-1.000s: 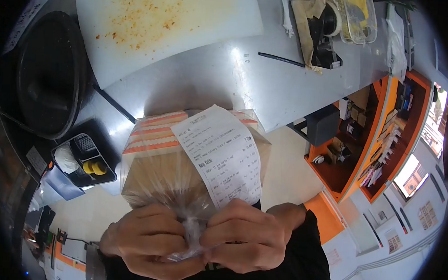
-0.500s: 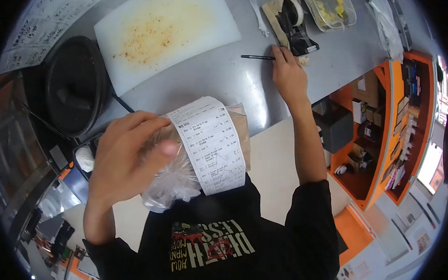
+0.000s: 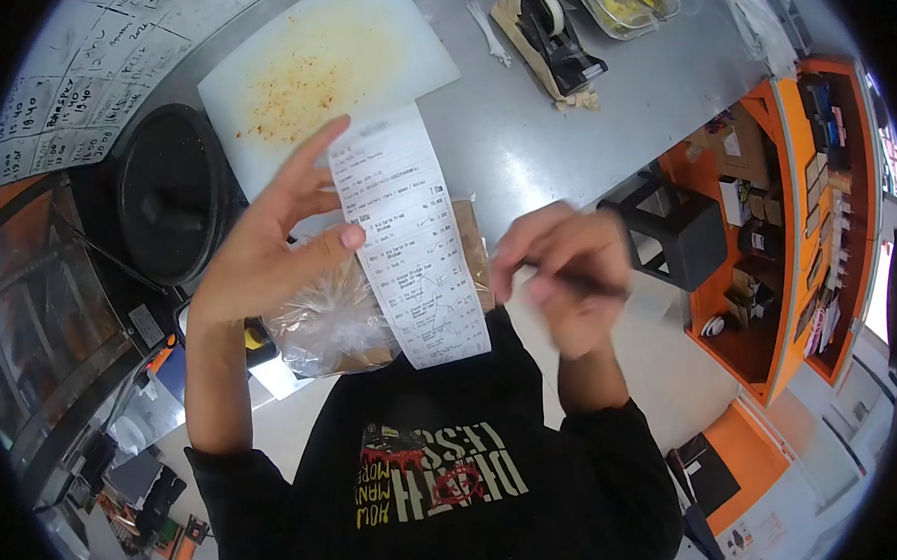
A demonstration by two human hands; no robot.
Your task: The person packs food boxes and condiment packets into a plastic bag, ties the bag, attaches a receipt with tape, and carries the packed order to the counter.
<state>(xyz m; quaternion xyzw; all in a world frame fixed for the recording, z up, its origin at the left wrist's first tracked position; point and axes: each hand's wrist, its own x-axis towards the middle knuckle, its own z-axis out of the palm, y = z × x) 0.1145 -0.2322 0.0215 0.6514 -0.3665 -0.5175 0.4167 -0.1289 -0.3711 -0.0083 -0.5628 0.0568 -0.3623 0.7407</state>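
Observation:
My left hand (image 3: 275,232) grips a long printed receipt (image 3: 410,248) at its left edge, the thumb near the edge and some fingers behind the paper. Below and behind the receipt are a crinkled clear plastic bag (image 3: 322,320) and a brown paper package (image 3: 470,243), both partly hidden. To the right of the receipt, my right hand (image 3: 569,275) is closed on a dark pen (image 3: 593,286). Motion blurs this hand and the pen, and the pen's tip cannot be made out.
On the steel counter (image 3: 514,158) lie a stained white cutting board (image 3: 379,47), a tape dispenser (image 3: 549,39), white ties (image 3: 489,32) and a clear tub with yellow food (image 3: 631,6). A black round lid (image 3: 172,193) is at left. A black stool (image 3: 666,229) and orange shelves (image 3: 760,244) stand right.
My right hand has taken the pen off the counter and come back beside the receipt. My left hand has shifted up, and more of the receipt's top now shows.

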